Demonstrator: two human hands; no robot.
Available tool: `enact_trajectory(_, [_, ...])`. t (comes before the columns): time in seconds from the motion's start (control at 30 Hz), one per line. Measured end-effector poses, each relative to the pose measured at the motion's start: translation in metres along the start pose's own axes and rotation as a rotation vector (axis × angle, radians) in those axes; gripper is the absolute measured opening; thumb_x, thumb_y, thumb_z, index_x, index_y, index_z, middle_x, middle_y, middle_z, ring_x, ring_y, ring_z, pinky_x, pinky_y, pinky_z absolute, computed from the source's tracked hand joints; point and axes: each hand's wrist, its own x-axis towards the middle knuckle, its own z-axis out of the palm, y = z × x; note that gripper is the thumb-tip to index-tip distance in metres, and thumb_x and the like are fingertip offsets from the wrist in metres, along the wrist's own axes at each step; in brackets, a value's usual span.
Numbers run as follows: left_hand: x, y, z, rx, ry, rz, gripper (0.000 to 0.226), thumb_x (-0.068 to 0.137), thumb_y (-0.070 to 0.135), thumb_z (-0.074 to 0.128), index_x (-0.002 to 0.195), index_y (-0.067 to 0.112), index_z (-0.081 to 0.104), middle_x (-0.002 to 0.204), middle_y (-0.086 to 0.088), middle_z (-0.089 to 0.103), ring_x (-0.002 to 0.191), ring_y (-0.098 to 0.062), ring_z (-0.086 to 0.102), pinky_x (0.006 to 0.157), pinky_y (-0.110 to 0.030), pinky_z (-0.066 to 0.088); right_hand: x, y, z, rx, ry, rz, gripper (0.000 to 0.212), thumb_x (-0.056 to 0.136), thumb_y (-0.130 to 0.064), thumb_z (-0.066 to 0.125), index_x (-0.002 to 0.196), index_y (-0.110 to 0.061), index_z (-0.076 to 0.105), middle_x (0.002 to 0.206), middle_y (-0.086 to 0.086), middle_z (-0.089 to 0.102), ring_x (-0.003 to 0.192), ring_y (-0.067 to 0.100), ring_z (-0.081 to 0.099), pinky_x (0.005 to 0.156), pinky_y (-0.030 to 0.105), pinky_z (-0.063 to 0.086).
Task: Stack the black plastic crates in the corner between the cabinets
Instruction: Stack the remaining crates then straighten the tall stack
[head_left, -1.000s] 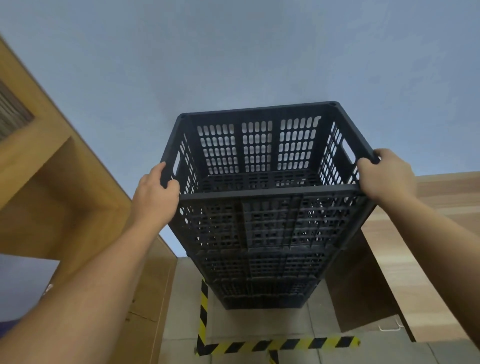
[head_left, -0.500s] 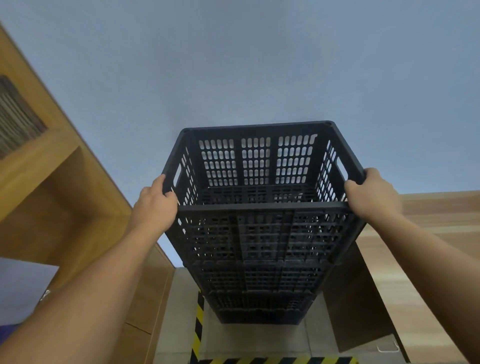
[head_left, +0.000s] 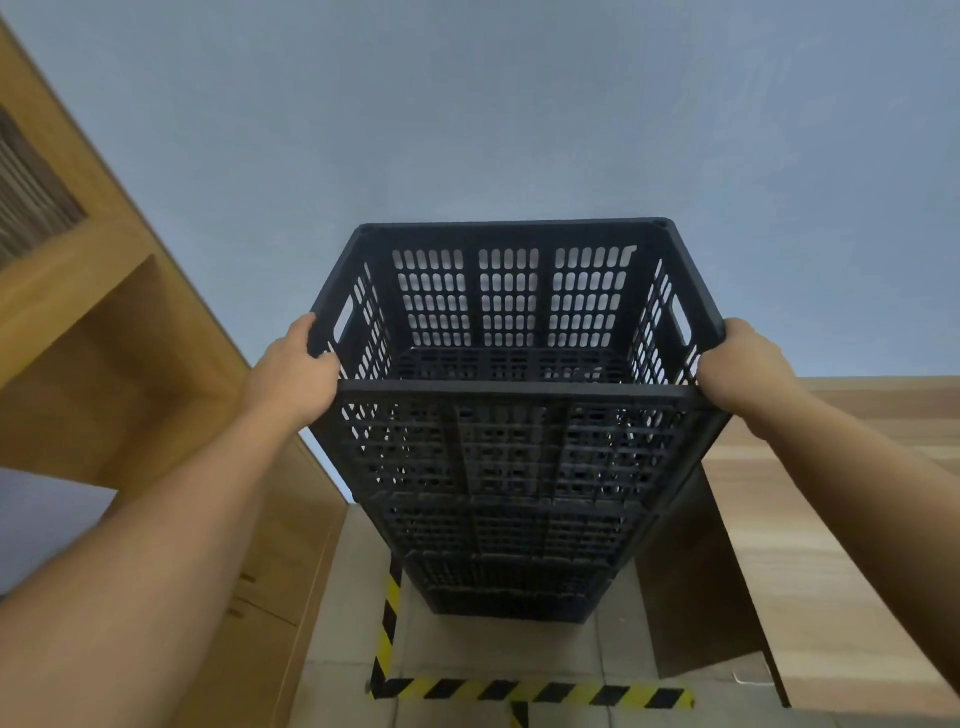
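A black slotted plastic crate, the top crate (head_left: 511, 306), sits at the head of a tall stack of black crates (head_left: 514, 561) that stands on the floor against the blue-grey wall, in the corner between two wooden cabinets. My left hand (head_left: 293, 376) grips the top crate's left rim near its handle slot. My right hand (head_left: 740, 366) grips the right rim at the near corner. The top crate looks level and in line with the crates below it; whether it rests fully on them I cannot tell.
A tall wooden cabinet with open shelves (head_left: 104, 364) stands on the left. A lower wooden cabinet (head_left: 831, 519) stands on the right. Yellow-and-black hazard tape (head_left: 524, 691) marks the tiled floor in front of and left of the stack.
The top crate has come down in the view with both hands still gripping its rims, and its tilt has evened out against the stack below.
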Motion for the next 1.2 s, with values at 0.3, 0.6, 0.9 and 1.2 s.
enact_trajectory(0.3, [-0.003, -0.009, -0.002, 0.006, -0.015, 0.010, 0.062, 0.102, 0.037, 0.039, 0.163, 0.041, 0.029, 0.151, -0.010, 0.058, 0.121, -0.038, 0.063, 0.099, -0.055, 0.059, -0.003, 0.002, 0.007, 0.017, 0.071, -0.005, 0.041, 0.090, -0.007, 0.043, 0.130, -0.008, 0.054, 0.104, 0.016, 0.057, 0.090, 0.039, 0.051, 0.082, 0.045, 0.049])
enact_trajectory(0.6, [-0.004, 0.000, 0.007, 0.058, 0.047, -0.054, 0.062, 0.104, 0.031, 0.032, 0.166, 0.040, 0.027, 0.156, -0.015, 0.049, 0.127, -0.042, 0.058, 0.103, -0.051, 0.055, -0.005, 0.010, 0.005, 0.091, 0.059, -0.037, 0.040, 0.091, -0.011, 0.041, 0.129, -0.007, 0.054, 0.108, 0.016, 0.059, 0.091, 0.037, 0.051, 0.078, 0.040, 0.043])
enact_trajectory(0.9, [-0.010, -0.003, 0.006, 0.026, 0.039, -0.040, 0.060, 0.108, 0.035, 0.028, 0.168, 0.034, 0.025, 0.160, -0.018, 0.044, 0.136, -0.042, 0.052, 0.108, -0.053, 0.048, -0.021, 0.002, 0.003, -0.192, 0.127, -0.169, 0.050, 0.098, -0.034, 0.038, 0.138, -0.006, 0.043, 0.129, 0.026, 0.056, 0.109, 0.045, 0.053, 0.088, 0.050, 0.045])
enact_trajectory(1.2, [-0.017, -0.013, -0.004, 0.024, -0.040, 0.100, 0.065, 0.106, 0.049, 0.034, 0.166, 0.027, 0.025, 0.158, -0.022, 0.042, 0.137, -0.046, 0.052, 0.111, -0.059, 0.046, -0.093, 0.000, 0.055, -0.452, 0.119, -0.419, 0.068, 0.104, -0.060, 0.010, 0.152, -0.021, 0.040, 0.163, 0.010, 0.035, 0.156, 0.033, 0.016, 0.127, 0.053, 0.000])
